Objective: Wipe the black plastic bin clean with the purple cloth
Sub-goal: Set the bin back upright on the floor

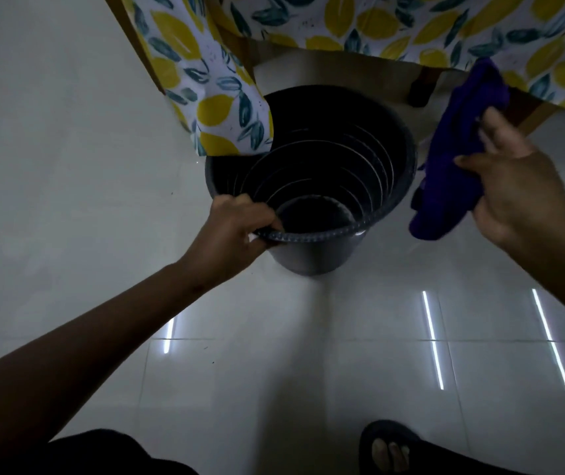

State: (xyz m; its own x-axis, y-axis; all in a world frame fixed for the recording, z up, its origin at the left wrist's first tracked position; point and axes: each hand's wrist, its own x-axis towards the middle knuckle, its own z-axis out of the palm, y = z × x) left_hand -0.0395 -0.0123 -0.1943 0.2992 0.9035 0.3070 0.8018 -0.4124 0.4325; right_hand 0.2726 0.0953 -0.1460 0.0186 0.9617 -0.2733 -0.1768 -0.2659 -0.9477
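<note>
The black plastic bin (312,255) stands on the white tiled floor, mouth up, with ribbed rings showing inside. My left hand (236,231) grips its near rim on the left side. My right hand (517,193) is to the right of the bin, at about rim height, and holds the purple cloth (459,149), which hangs bunched and clear of the bin. The inside of the bin is dark and its bottom is hard to make out.
A table with a lemon-patterned tablecloth (226,108) stands behind the bin; one corner of the cloth hangs over the bin's far left rim. A wooden table leg (421,87) is behind on the right. My sandalled foot (391,450) is at the bottom right.
</note>
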